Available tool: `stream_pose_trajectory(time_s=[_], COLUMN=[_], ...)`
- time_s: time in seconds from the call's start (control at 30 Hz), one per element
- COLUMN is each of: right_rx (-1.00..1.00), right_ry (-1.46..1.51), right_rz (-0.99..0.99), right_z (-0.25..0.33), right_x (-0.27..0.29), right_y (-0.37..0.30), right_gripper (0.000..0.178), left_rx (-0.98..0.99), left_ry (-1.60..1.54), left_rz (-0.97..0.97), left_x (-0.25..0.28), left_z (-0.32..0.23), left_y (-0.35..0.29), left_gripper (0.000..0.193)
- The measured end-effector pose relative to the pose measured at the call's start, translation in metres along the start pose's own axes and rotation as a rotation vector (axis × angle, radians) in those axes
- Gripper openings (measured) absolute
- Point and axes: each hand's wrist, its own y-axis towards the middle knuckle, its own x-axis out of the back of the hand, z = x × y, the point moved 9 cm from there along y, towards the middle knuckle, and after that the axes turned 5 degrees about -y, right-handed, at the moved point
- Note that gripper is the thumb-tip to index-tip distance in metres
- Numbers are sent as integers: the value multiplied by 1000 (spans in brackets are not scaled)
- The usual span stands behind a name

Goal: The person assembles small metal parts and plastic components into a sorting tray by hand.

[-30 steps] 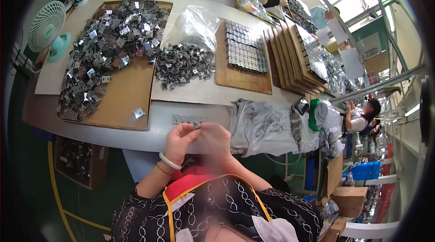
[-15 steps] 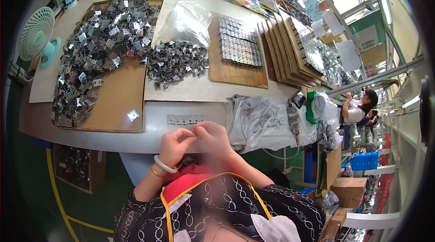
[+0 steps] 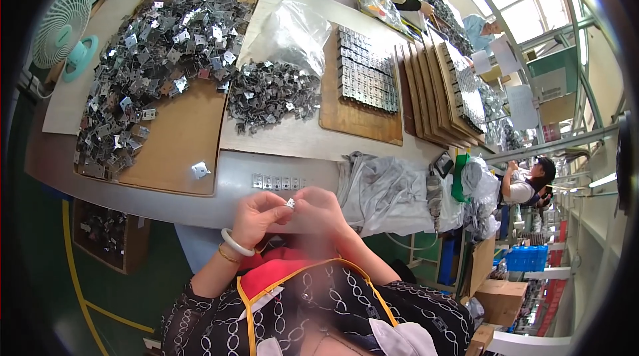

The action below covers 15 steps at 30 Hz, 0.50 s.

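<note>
In front of my body, my left hand (image 3: 259,217) pinches a small shiny metal part (image 3: 290,203) with a hole in it between thumb and fingertips. My right hand (image 3: 321,215), hazy in the picture, meets it from the other side with curled fingers at the part's right edge. Just beyond both hands, a short row of similar metal pieces (image 3: 276,182) lies on the grey table edge. A loose metal plate (image 3: 200,170) sits on the near corner of a shallow brown tray (image 3: 174,149). That tray also bears a large heap of metal plates (image 3: 160,46).
Beyond the row lies a pile of dark metal pieces (image 3: 269,96) beside a clear plastic bag (image 3: 289,33). A board (image 3: 333,119) carries ordered rows of parts, with stacked boards (image 3: 426,89) farther right. Grey cloth (image 3: 379,186) lies right; a fan (image 3: 63,28) stands left. People work beyond.
My hands have parted slightly, and the small metal part now shows between the fingertips. The whole view has shifted a little.
</note>
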Motion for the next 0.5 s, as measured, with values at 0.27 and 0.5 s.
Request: stream_pose_trajectory(time_s=[0.27,0.5], right_rx=[91,61], right_ry=[-49,64], right_rz=[-32,-60], right_z=[9,12], right_x=[-4,-2], right_y=[3,0], right_gripper=[13,16], left_rx=[-42,-49], left_ry=[7,70], left_rz=[18,35], left_x=[0,-5], left_z=[-5,-10], left_y=[8,2], left_gripper=[12,13])
